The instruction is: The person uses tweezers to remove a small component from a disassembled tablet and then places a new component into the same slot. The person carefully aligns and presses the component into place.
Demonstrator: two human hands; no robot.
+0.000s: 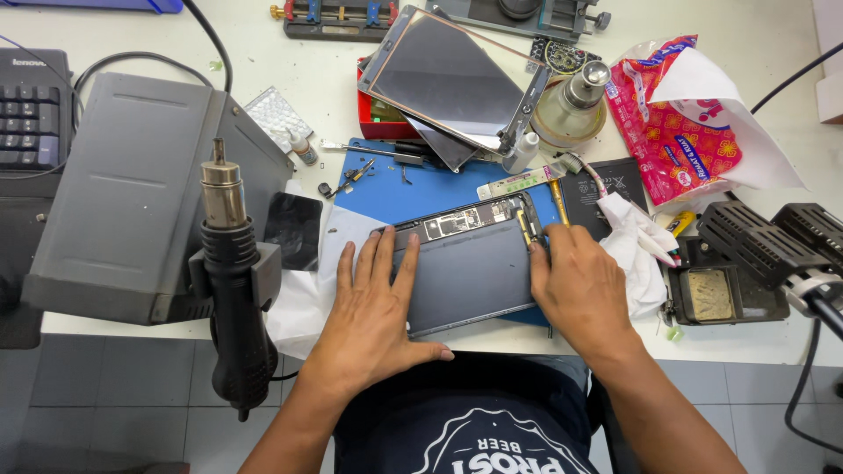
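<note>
Here two hands, left hand and right hand, press one opened tablet.

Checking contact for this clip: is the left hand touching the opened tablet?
Touching. The head view shows the left hand lying flat, fingers spread, on the opened tablet.

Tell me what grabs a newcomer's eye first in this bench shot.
Dead centre, the opened tablet lies on a blue mat, with the left hand pressed flat on its grey inner panel and the right hand at its right edge. To the left, a black hot-air gun stands nozzle-up in its holder on a grey station box. Behind the tablet, a detached screen panel rests tilted.
</note>
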